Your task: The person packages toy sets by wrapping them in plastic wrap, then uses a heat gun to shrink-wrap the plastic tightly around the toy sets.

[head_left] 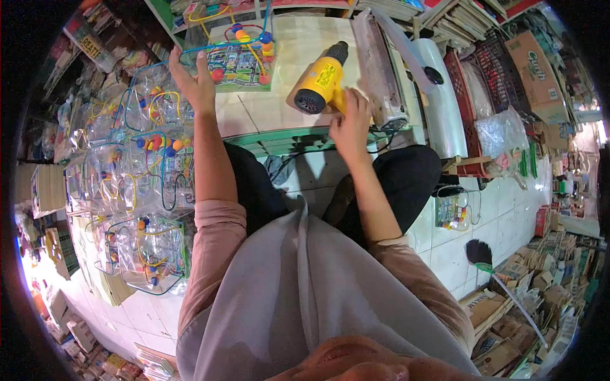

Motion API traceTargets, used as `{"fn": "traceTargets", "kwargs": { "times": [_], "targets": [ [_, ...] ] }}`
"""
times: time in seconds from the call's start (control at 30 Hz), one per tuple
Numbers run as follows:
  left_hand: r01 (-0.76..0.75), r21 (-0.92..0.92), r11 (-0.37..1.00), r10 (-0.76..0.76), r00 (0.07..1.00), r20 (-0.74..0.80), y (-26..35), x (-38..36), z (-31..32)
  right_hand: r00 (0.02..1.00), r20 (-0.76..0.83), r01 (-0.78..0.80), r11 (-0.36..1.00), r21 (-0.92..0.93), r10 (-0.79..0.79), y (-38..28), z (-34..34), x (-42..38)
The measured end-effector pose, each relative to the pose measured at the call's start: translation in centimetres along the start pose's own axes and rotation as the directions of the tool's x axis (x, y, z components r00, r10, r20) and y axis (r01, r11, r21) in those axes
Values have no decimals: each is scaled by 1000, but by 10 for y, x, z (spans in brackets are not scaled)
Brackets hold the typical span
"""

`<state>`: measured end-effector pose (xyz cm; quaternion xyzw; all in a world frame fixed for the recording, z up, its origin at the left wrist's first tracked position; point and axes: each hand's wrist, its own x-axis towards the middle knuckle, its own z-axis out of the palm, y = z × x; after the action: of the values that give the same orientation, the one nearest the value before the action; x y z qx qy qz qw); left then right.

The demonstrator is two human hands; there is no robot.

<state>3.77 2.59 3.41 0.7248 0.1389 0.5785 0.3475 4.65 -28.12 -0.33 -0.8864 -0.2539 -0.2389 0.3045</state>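
Note:
A yellow heat gun (323, 79) with a black nozzle lies over the pale worktable, its nozzle pointing away from me. My right hand (353, 122) is closed around its handle at the near right side. To the left is a bead maze toy (238, 63) with a printed street-map base, coloured wires and round beads. Right by the toy's left edge is my left hand (196, 81), thumb and fingers apart.
Several plastic-wrapped bead mazes (152, 165) are stacked at my left. A long sealing device (386, 70) and a roll of clear film (445, 95) sit right of the heat gun. Another bead maze (452, 213) and a broom (480, 254) are on the right-hand floor.

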Motion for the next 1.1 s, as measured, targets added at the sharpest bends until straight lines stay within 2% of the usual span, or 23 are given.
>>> {"fn": "traceTargets", "kwargs": {
  "times": [0.03, 0.07, 0.1, 0.17, 0.2, 0.23, 0.3, 0.33, 0.37, 0.43, 0.5, 0.53, 0.57, 0.6, 0.67, 0.7, 0.77, 0.8, 0.9, 0.93, 1.03, 1.1],
  "targets": [
    [25, 23, 999, -25, 1000, 5, 0, -1, 0, 994, 57, -82, 988, -133, 90, 12, -2, 2],
    [92, -30, 995, -91, 995, 33, 2, -2, 0, 989, 119, -68, 983, -172, 89, 22, 3, 5],
    [78, -31, 996, -76, 996, 37, 3, -4, 2, 990, 107, -76, 984, -164, 94, 29, 11, 10],
    [126, 7, 992, -126, 991, 49, 11, -10, 4, 937, 294, -152, 978, -143, 189, 31, 22, 25],
    [152, 29, 988, -153, 987, 51, 13, -13, 3, 927, 340, -106, 980, -167, 158, 37, 28, 30],
    [139, 32, 990, -141, 989, 45, 16, -15, 3, 931, 333, -104, 982, -156, 151, 35, 25, 31],
    [205, -83, 975, -202, 979, 41, 16, -19, 4, 942, 269, -180, 978, -109, 203, 31, 18, 32],
    [202, -92, 975, -200, 979, 36, 1, -19, 6, 894, 305, -363, 929, 69, 327, 18, -2, 32],
    [202, -85, 976, -201, 979, 24, 2, -18, 4, 897, 312, -353, 933, 75, 315, 18, -8, 22],
    [201, -2, 980, -200, 979, 47, 5, -19, 1, 964, -23, -229, 871, 435, 265, 25, -19, 2],
    [201, -8, 979, -201, 979, 42, 8, -19, -1, 894, 152, -422, 681, 599, 421, 23, -40, -27],
    [212, -34, 977, -210, 976, 50, 8, -19, -1, 942, 60, -299, 744, 597, 330, 28, -40, -34],
    [219, -64, 974, -215, 975, 63, 7, -19, 0, 869, 254, -466, 528, 710, 425, -13, -81, -25],
    [207, -68, 976, -202, 977, 71, 4, -19, 1, 859, 279, -478, 479, 736, 430, -19, -88, -30],
    [173, 112, 979, -178, 983, 37, 6, -19, 1, 836, 334, -513, 404, 758, 436, -22, -89, -42],
    [158, 102, 982, -164, 985, 53, 8, -19, 3, 823, 364, -534, 379, 756, 436, -20, -84, -49],
    [334, -53, 941, -329, 941, 79, 27, -19, -1, 790, 413, -579, 331, 745, 452, -26, -79, -55],
    [343, -150, 927, -334, 939, 80, 28, -20, 1, 794, 414, -572, 315, 758, 445, -31, -78, -57],
    [264, -137, 955, -262, 964, 31, 10, -21, 5, 783, 441, -584, 276, 763, 439, -40, -80, -54],
    [320, -99, 942, -315, 947, 61, 22, -20, 1, 767, 473, -608, 256, 751, 433, -42, -80, -53],
    [293, -62, 954, -289, 955, 64, 22, -20, 1, 775, 444, -580, 230, 781, 449, -46, -77, -54],
    [307, -116, 945, -301, 951, 66, 26, -20, 1, 770, 446, -576, 200, 792, 456, -51, -78, -51]
  ]
}}
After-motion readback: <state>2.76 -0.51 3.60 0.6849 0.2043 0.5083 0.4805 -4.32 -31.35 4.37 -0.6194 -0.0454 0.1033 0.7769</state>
